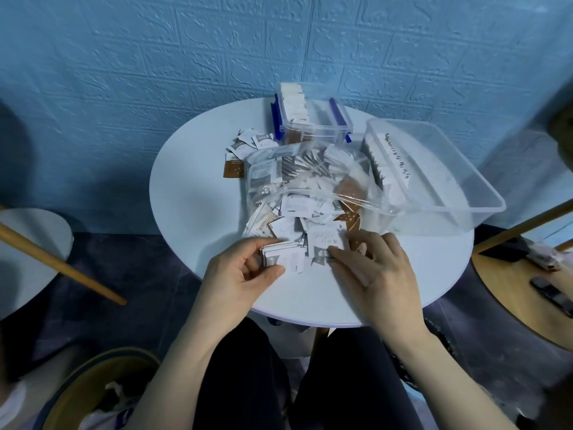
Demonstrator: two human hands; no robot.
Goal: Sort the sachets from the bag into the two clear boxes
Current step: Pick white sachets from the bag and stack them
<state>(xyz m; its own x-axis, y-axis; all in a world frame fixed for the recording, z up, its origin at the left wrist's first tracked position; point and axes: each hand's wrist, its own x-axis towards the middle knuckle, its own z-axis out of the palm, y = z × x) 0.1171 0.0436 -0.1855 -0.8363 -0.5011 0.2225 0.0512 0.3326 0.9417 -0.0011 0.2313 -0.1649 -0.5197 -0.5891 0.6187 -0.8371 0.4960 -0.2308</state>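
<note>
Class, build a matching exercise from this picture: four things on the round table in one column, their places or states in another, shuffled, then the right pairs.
Things:
1. box with blue clips
2. large clear box
3. plastic bag
4. stack of white sachets

Places or states:
A. held in the left hand
B. lying in the table's middle, sachets inside
C. at the table's right edge
D. at the table's far edge, by the wall

Pairs: 1-D, 2-C, 3-B, 4-A

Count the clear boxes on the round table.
2. The small box with blue clips stands at the table's far edge; the large box sits at the right edge, overhanging it. None seems hidden.
</note>
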